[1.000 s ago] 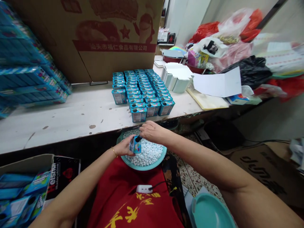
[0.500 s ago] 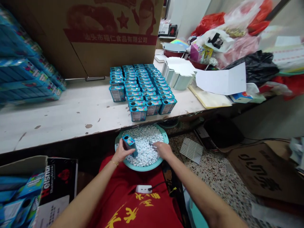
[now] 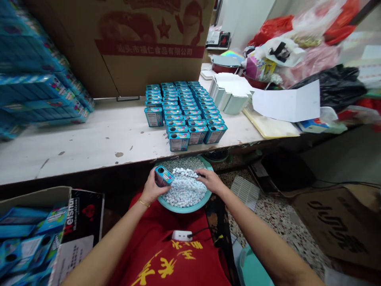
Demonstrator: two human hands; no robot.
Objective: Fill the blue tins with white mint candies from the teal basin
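Observation:
My left hand is closed around a small blue tin with a round dark opening on top. The tin is tilted over the left side of a turquoise basin. Small white pellets, like candies, fill much of the basin. In my right hand is a scoop, raised above them and heaped with pellets. Its load sits just right of the tin, apart from the opening. Most of the scoop's shape is hidden under the pellets and fingers.
Rows of blue tins stand on the white table. Stacked blue packs and a large carton are behind. Folded white card lies right. An open box of tins is lower left.
My right hand has lifted the scoop out of the pellets, now heaped, and brought it toward the tin. My left hand has tipped the tin toward the scoop. The view has shifted slightly.

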